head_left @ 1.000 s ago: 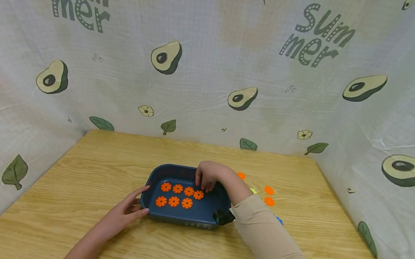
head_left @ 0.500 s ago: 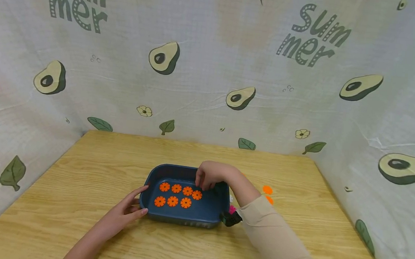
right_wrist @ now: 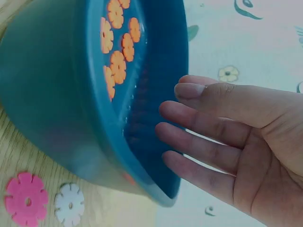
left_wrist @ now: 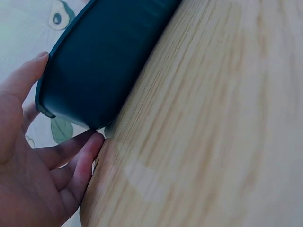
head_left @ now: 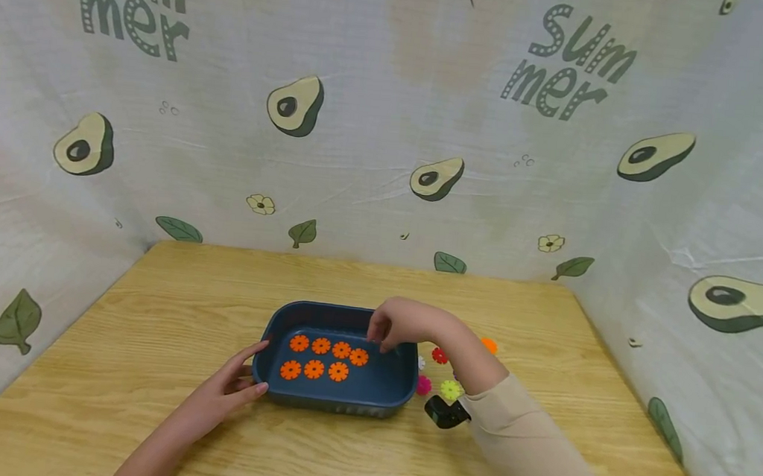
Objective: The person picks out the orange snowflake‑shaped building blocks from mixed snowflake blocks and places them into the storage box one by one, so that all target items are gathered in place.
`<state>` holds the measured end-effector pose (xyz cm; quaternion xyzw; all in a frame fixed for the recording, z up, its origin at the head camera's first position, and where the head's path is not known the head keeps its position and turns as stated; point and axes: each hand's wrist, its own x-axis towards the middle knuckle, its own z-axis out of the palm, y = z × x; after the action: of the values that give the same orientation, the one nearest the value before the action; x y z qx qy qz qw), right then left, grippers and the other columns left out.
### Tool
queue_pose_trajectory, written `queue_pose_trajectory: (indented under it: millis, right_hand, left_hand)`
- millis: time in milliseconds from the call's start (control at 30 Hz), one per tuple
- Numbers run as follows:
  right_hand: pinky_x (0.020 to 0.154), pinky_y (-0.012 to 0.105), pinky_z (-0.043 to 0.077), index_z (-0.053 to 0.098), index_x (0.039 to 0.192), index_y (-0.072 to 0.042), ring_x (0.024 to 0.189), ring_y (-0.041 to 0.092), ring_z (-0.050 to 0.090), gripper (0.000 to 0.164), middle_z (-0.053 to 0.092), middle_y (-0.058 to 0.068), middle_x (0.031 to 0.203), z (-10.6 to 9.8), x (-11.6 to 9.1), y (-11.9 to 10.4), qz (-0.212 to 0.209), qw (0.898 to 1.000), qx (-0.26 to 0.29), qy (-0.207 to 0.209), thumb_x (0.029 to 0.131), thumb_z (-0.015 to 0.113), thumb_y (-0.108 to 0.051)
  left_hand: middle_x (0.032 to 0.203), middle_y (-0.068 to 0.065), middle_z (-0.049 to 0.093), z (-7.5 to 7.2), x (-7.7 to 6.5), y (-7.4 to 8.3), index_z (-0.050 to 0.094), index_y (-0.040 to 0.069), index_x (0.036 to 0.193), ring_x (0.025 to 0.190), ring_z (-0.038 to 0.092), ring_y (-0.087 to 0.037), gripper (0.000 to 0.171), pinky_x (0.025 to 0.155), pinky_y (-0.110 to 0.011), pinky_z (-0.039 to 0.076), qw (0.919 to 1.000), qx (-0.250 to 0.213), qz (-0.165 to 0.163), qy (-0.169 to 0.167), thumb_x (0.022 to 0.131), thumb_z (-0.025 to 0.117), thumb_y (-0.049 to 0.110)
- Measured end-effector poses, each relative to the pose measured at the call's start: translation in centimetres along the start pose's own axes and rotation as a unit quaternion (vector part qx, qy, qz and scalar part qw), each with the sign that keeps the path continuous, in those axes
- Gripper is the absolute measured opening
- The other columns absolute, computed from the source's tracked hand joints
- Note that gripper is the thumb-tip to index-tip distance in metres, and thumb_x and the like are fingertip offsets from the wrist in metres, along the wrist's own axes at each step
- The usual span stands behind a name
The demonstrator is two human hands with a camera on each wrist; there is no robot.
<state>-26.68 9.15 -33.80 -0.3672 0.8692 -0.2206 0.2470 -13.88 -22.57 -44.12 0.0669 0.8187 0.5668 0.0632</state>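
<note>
A dark blue plastic bin stands on the table with several orange notched discs lying flat in two rows on its floor. My left hand holds the bin's left end. In the left wrist view, the thumb of that hand is at the rim of the bin, and the other fingers are low against its side. Over the bin's right end, my right hand hovers with nothing in it. Its loosely bent fingers show in the right wrist view, close over the rim.
Right of the bin lie more loose discs: a pink disc, a yellow disc, a red disc and an orange disc. The right forearm covers part of this group. A printed cloth hangs behind the wooden table.
My right hand has risen from the bin floor beside the orange discs and shifted right, its fingers now empty. More discs right of the bin are uncovered. The left hand stays at the bin.
</note>
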Motion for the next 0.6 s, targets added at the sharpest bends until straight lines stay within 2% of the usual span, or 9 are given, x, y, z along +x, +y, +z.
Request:
queue_pose_trajectory:
  millis: [200, 333, 600]
  right_hand:
    - [0.072, 0.027, 0.053, 0.073, 0.098, -0.010, 0.084, 0.012, 0.063, 0.019, 0.070, 0.005, 0.098, 0.0, -1.3, 0.3, -0.001, 1.000, 0.001, 0.018, 0.083, 0.074, 0.002]
    - [0.073, 0.027, 0.053, 0.074, 0.099, -0.011, 0.086, 0.012, 0.063, 0.020, 0.070, 0.007, 0.101, 0.1, -2.1, 0.7, 0.001, 1.000, 0.000, 0.030, 0.084, 0.075, 0.001]
    - [0.075, 0.029, 0.053, 0.072, 0.103, -0.003, 0.089, 0.015, 0.065, 0.020, 0.069, 0.011, 0.103, -0.3, -4.0, 1.8, -0.003, 0.998, 0.025, 0.057, 0.084, 0.073, 0.002]
  left_hand:
    - [0.134, -0.024, 0.050, 0.1, 0.0, -0.2, 0.033, 0.020, 0.152, 0.113, 0.059, -0.033, 0.068, 0.084, -0.025, 0.048, 1.0000, 0.005, -0.001, 0.003, 0.093, 0.069, 0.022]
    - [0.135, -0.025, 0.049, 0.2, 0.1, -0.2, 0.033, 0.019, 0.152, 0.114, 0.058, -0.034, 0.068, 0.084, -0.026, 0.048, 1.0000, 0.005, 0.003, 0.003, 0.093, 0.068, 0.020]
    - [0.136, -0.026, 0.048, 0.2, 0.0, -0.1, 0.033, 0.019, 0.152, 0.115, 0.058, -0.035, 0.068, 0.083, -0.025, 0.048, 1.0000, 0.001, -0.005, 0.000, 0.094, 0.067, 0.020]
